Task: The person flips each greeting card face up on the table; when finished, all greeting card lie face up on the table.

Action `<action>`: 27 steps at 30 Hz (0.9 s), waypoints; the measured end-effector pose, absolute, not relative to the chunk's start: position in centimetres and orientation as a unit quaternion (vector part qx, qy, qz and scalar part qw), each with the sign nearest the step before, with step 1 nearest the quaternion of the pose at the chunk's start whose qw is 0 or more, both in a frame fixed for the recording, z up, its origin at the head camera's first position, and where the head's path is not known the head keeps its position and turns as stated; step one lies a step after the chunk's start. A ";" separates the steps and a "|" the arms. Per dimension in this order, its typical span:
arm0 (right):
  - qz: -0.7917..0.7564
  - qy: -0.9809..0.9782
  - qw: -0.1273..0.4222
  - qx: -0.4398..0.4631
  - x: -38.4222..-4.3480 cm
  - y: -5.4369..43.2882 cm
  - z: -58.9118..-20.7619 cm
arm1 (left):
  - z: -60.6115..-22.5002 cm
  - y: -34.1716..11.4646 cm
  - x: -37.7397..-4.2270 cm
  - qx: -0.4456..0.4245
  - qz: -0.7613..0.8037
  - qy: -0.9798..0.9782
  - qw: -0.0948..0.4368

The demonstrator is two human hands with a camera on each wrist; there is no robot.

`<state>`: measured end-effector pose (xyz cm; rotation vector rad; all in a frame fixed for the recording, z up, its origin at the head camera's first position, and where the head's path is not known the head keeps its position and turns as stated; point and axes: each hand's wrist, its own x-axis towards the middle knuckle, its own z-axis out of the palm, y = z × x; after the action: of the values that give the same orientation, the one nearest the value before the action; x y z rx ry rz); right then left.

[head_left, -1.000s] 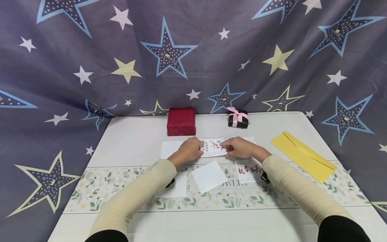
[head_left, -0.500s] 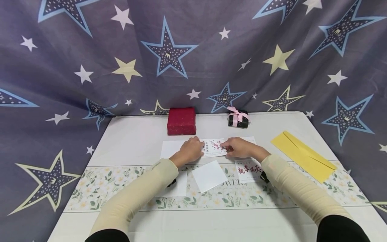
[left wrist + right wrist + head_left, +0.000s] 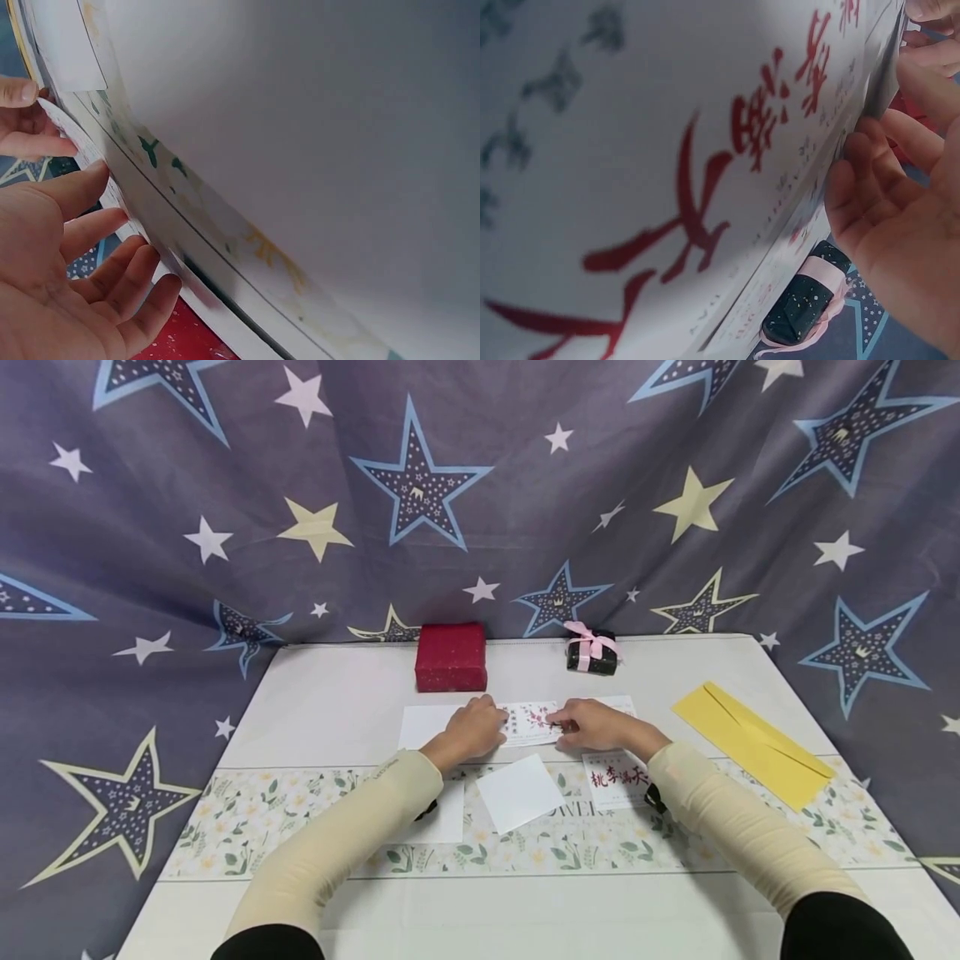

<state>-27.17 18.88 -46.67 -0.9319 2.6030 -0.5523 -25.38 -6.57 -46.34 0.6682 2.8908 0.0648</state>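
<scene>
My left hand (image 3: 474, 727) and my right hand (image 3: 596, 725) meet at the middle of the table, pinching a printed card (image 3: 528, 724) at its two sides. Red blossoms and dark characters decorate its white face. Seen from the left wrist, the thumb and index finger of the left hand (image 3: 82, 262) are at the card's edge, the other fingers loosely bent. In the right wrist view the right hand (image 3: 900, 202) reaches the same card with bent fingers. Under the left forearm lies a white sheet (image 3: 442, 817), partly hidden. A blank white card (image 3: 520, 793) lies tilted in front of both hands.
Behind the hands stand a dark red box (image 3: 451, 658) and a small black box with a pink ribbon (image 3: 592, 649). A yellow envelope (image 3: 752, 743) lies at right. Near the right wrist is a card with red characters (image 3: 611, 779); another white sheet (image 3: 423, 727) lies left.
</scene>
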 end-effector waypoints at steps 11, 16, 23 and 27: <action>-0.194 0.908 0.147 -0.340 -27.1 18.8 -46.4 | -45.8 -7.1 -24.4 0.239 0.061 0.966 0.083; -0.203 0.910 0.137 -0.334 -26.4 18.7 -46.1 | -44.6 -7.5 -22.9 0.249 0.090 0.961 0.079; -0.233 0.895 0.115 -0.364 -24.6 18.1 -45.6 | -43.5 -8.1 -20.5 0.270 0.111 0.955 0.053; -0.243 0.891 0.118 -0.366 -23.6 17.4 -45.5 | -43.5 -8.8 -18.5 0.274 0.108 0.955 0.034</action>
<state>-23.65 17.43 -45.47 -1.0709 2.6059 -0.7104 -18.48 -8.75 -43.52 0.8417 2.9367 0.3333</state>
